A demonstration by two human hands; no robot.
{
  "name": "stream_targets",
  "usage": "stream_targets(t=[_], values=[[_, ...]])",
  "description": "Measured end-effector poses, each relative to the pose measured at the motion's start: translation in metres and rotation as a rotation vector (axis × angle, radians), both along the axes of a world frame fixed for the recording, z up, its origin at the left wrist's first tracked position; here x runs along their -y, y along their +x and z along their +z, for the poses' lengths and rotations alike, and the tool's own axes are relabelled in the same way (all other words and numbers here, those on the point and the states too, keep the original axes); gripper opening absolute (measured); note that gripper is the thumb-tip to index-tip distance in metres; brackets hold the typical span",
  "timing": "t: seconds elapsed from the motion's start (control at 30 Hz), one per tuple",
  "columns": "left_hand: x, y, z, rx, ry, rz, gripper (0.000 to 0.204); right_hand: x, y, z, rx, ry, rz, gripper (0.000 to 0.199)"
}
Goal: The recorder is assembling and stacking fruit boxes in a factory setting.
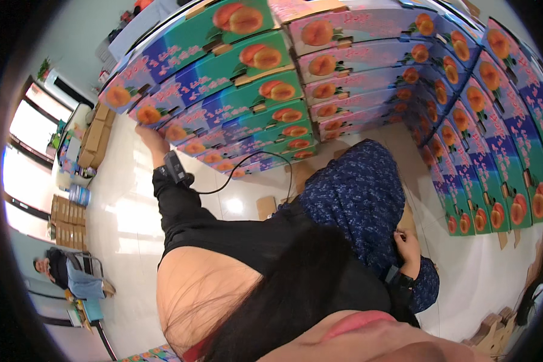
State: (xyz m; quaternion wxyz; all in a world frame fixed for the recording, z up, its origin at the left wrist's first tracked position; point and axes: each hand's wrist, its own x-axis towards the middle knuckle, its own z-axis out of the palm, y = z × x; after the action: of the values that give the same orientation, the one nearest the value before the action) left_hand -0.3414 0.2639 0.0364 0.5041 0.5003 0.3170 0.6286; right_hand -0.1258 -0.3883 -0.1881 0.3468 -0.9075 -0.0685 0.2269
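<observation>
big piles of bright peach boxes stand around a person, with the left hand at one pile.
the left pile (235, 81), the back pile (362, 66) and the right pile (482, 139) are made of flat boxes set on top of each other, maybe so they take up less floor (123, 253). the left pile is the one by the left hand, in front and a bit to the left. the dark blue skirt (353, 193) spreads below the back pile. the left hand (152, 143) is at the left pile's lower left edge, maybe to steady it; its fingertips are hard to see, so i can't tell its grip. the right hand (408, 246) is beside the skirt, fingers bent in; i can't tell if it pinches cloth. a little dark box (176, 168) sits on the left wrist, likely strapped so it won't slip.
</observation>
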Motion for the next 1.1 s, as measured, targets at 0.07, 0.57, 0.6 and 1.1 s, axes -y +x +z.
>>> stream_targets(t=[0.07,0.57,0.6,1.1], values=[[0.002,0.003,0.001,0.001,0.077,-0.061,0.046,0.003,0.001,-0.009,0.012,0.017,-0.004,0.035],[-0.01,-0.006,0.002,-0.084,0.063,-0.08,0.037,-0.003,0.005,-0.008,-0.005,-0.055,-0.048,0.034],[-0.007,-0.007,0.003,-0.08,0.07,-0.08,0.037,-0.002,0.003,-0.007,-0.001,-0.042,-0.053,0.033],[0.012,0.003,0.008,-0.009,0.018,-0.139,0.034,0.003,0.003,-0.022,0.046,-0.038,-0.051,0.03]])
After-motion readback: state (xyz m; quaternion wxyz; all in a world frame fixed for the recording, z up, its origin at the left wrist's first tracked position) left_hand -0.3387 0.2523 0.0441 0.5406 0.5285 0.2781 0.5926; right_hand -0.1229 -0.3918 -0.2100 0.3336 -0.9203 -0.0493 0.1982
